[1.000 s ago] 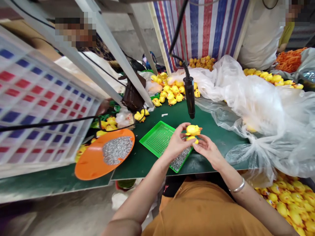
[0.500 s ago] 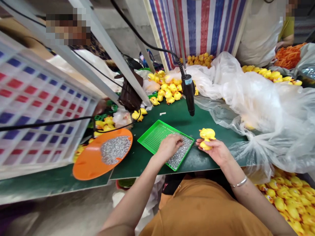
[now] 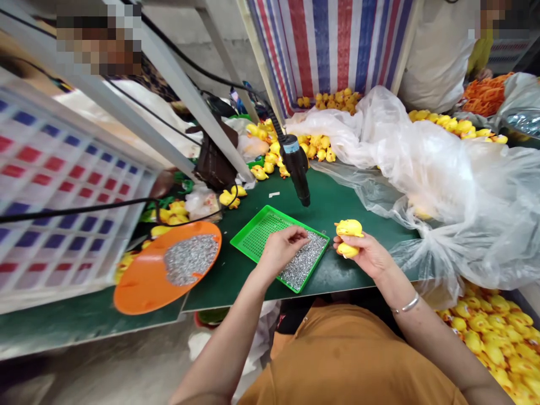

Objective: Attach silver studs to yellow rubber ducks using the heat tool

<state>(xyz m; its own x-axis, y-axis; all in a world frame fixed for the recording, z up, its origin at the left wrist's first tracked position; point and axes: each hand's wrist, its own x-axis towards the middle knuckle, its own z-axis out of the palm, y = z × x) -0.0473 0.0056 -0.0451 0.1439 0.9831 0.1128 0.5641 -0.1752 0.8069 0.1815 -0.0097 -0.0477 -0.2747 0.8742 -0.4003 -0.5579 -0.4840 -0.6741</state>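
Note:
My right hand [image 3: 360, 254] holds a yellow rubber duck [image 3: 348, 238] in its fingers, above the green table's surface and right of the tray. My left hand [image 3: 282, 250] hangs over a green perforated plastic tray [image 3: 253, 239], its bunched fingertips at a heap of small silver metal pieces [image 3: 302, 261]. Whether those fingers hold any pieces is hidden. Further left, an orange round dish [image 3: 139, 289] carries another heap of silver pieces [image 3: 189, 259].
A black handheld power tool [image 3: 296, 171] hangs on a cable above the green table [image 3: 350, 211]. Loose yellow ducks [image 3: 314, 147] lie behind it, under a large clear plastic bag [image 3: 442, 169]. More ducks [image 3: 493, 343] fill a heap low right. A co-worker [image 3: 434, 62] stands beyond.
My hands have parted: the left moved down onto the silver pieces in the tray, and the right carried the duck rightward. The last half second shows little hand movement; the view drifted slightly.

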